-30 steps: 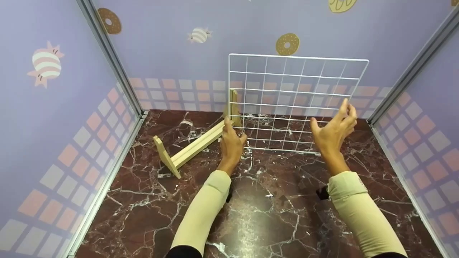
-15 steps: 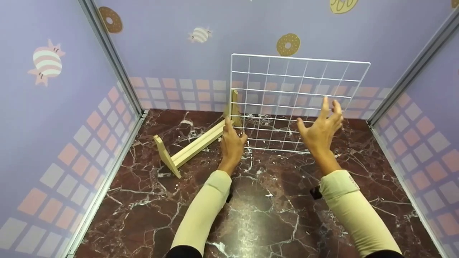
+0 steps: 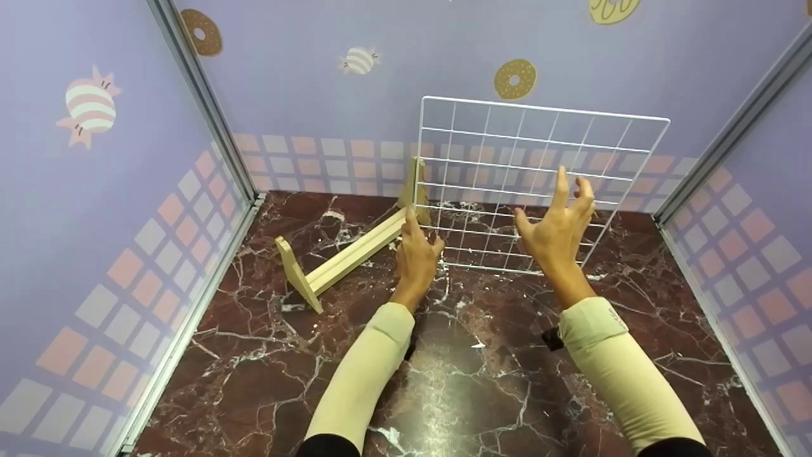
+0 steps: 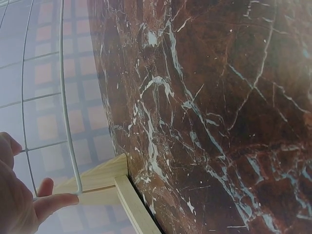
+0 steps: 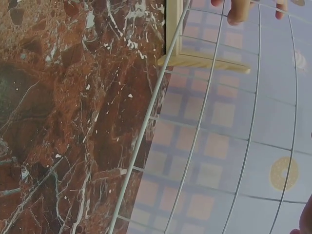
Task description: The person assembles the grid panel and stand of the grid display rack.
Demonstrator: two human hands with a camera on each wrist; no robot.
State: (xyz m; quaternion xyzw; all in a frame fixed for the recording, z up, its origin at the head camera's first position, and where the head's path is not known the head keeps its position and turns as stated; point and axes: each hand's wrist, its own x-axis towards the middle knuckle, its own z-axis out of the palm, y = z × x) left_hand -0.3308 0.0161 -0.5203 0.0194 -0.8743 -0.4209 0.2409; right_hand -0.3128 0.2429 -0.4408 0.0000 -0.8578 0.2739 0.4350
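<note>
A white wire grid panel stands raised over the floor, its right side tipped slightly lower. My left hand holds its left edge near the bottom corner; in the left wrist view the fingers of my left hand curl around that corner. In front of the grid's right half, my right hand has its fingers spread and grips nothing; whether it touches the wires I cannot tell. A pale wooden stand with two upright ends lies to the left, its far end partly behind the grid and my left hand.
Dark red marbled surface spreads under everything. A purple patterned wall rises behind, with side walls left and right joined by grey metal posts. The wall stands close behind the grid.
My right hand has let go of the grid's right edge and moved left across its front. The grid has shifted slightly right and tipped down at its right side. The wooden stand stays put.
</note>
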